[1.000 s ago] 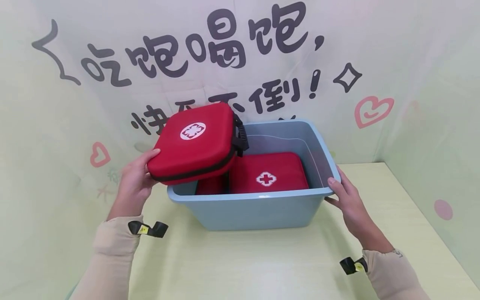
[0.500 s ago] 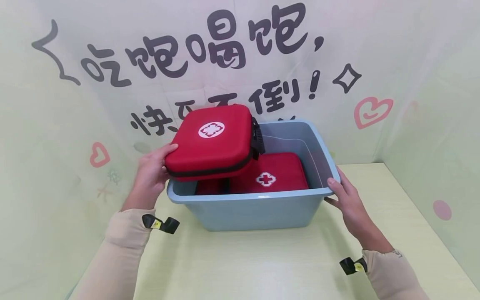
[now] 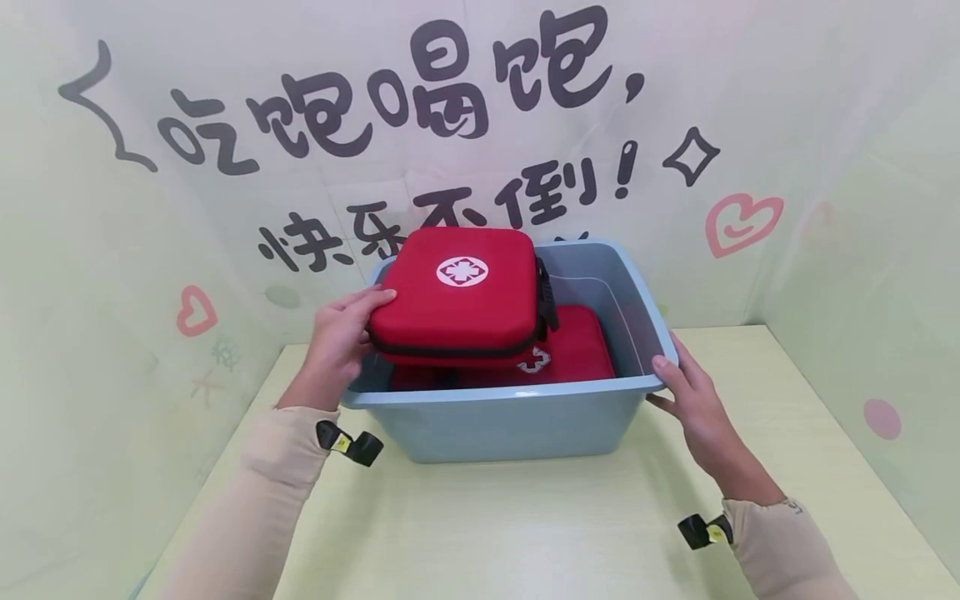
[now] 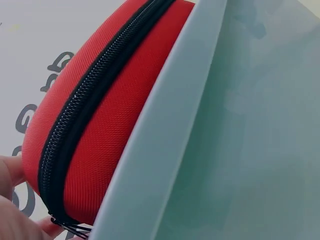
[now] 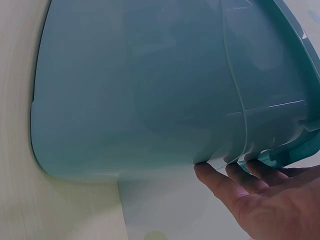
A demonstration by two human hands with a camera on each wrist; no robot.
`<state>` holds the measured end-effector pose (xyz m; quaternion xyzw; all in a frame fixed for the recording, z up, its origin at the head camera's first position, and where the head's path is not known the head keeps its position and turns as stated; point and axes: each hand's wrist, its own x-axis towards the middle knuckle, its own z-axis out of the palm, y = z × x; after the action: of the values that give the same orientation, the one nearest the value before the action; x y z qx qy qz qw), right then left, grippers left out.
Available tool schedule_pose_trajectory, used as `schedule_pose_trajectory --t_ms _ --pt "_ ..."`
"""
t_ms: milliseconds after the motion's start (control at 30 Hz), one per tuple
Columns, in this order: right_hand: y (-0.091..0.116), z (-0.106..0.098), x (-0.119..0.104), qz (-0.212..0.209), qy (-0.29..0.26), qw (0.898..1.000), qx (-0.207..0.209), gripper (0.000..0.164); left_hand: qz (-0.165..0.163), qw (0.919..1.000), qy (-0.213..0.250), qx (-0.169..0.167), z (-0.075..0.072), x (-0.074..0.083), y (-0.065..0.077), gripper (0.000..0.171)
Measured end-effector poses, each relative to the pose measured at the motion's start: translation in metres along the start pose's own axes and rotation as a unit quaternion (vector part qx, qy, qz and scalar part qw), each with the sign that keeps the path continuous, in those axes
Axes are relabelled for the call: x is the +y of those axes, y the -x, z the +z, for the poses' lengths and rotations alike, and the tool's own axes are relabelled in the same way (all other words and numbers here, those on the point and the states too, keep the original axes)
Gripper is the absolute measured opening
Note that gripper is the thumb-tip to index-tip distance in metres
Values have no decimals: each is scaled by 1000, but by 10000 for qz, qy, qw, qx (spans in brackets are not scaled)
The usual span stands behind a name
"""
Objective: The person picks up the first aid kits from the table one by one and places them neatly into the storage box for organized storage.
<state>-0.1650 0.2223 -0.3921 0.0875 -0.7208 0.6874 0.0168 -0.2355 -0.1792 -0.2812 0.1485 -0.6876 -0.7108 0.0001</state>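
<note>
My left hand (image 3: pixel 337 342) grips the left edge of a red first-aid case (image 3: pixel 457 312), thumb on its lid. That case has a white round emblem, a black zipper (image 4: pixel 75 100) and a black handle on its right side. It sits over the left part of a blue plastic bin (image 3: pixel 510 425). Inside the bin lies another red first-aid case (image 3: pixel 581 346) with a cross emblem, partly covered by the held one. My right hand (image 3: pixel 690 387) holds the bin's right rim, thumb on top; in the right wrist view its fingers (image 5: pixel 220 182) touch the outer wall.
The bin stands on a pale wooden table (image 3: pixel 510 533). Behind it hangs a cloth backdrop (image 3: pixel 480 150) with dark lettering and hearts. More backdrop encloses the left and right sides. Beneath the held case, some red shows at the bin's left, mostly hidden.
My left hand has carried the first-aid case rightward and slightly lower, from the bin's left edge to above its inside, covering more of the other case. My right hand stays on the rim.
</note>
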Motion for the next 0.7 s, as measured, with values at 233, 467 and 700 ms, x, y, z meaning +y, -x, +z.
schedule_pose_trajectory --t_ms 233,467,700 --pt "0 0 -1 -9 -33 10000 22 60 12 9994 -320 -101 9 -2 2 60" --pt "0 0 0 -20 -60 10000 25 60 -46 9982 -555 -207 22 -5 5 60" --pt "1 1 0 -7 -134 9999 33 60 7 9972 -669 -343 34 -11 5 55"
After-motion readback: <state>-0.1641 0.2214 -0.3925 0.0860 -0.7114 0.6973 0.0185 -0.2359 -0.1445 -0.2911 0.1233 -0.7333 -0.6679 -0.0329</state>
